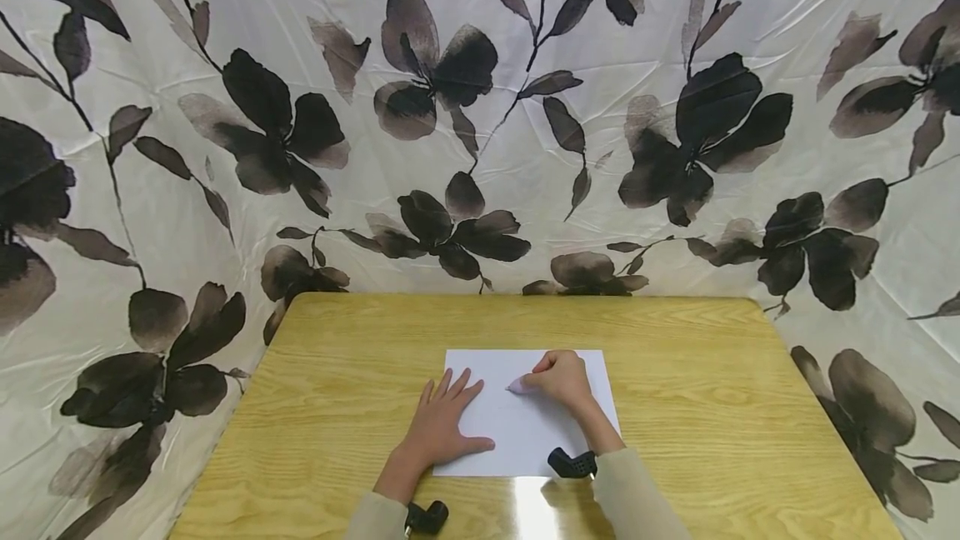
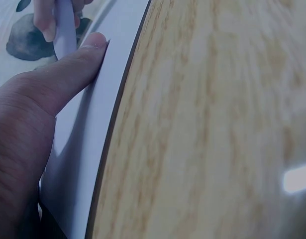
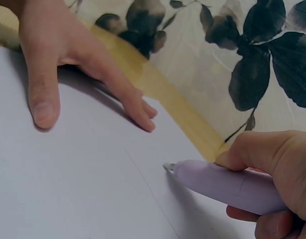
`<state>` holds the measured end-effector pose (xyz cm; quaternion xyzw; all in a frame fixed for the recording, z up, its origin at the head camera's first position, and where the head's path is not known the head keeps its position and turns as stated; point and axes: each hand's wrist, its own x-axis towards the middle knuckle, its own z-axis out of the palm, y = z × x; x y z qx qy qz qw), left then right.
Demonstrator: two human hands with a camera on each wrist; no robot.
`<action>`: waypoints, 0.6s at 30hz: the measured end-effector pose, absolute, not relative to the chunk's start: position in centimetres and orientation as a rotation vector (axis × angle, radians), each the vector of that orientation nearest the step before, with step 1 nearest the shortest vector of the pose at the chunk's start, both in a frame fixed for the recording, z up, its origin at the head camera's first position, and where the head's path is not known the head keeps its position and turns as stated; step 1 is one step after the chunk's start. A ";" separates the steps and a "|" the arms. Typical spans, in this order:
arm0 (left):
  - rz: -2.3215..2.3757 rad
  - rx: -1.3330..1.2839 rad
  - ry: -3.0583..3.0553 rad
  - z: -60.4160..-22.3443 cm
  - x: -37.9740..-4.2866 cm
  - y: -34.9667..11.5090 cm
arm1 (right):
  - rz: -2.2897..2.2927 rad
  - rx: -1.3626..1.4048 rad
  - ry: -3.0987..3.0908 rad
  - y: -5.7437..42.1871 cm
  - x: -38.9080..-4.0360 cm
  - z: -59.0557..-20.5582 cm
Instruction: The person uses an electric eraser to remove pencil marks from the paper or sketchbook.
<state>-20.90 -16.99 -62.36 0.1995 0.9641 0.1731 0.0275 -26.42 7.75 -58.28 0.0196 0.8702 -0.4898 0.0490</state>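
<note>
A white sheet of paper (image 1: 517,448) lies on the wooden table. My left hand (image 1: 442,427) rests on the left part of the sheet, fingers spread and thumb out near the front edge. In my right hand (image 1: 566,377) I grip a thick lilac pen-shaped tool (image 3: 227,186), tilted, with its small pale tip close over the paper. A faint thin line (image 3: 150,186) runs on the sheet beside that tip in the right wrist view. The left wrist view shows my left thumb (image 2: 68,74) along the paper, partly covering the tool behind it.
The yellow wood-grain table (image 1: 337,373) extends around the sheet, with a bright reflection in front of it. A white cloth (image 1: 525,148) with dark flowers hangs behind and at both sides. Black wrist cameras (image 1: 572,463) sit at both forearms.
</note>
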 end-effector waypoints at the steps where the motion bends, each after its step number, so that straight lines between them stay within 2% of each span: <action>1: 0.532 0.617 2.978 -62.4 -20.9 -17.0 | -1.492 0.061 2.657 7.7 -26.4 -58.3; 12: 0.523 0.621 2.986 -62.2 -20.9 -17.1 | -1.516 0.071 2.673 8.0 -26.4 -58.5; 18: 0.544 0.638 2.986 -62.3 -20.8 -17.2 | -1.671 0.035 2.493 9.2 -26.5 -59.0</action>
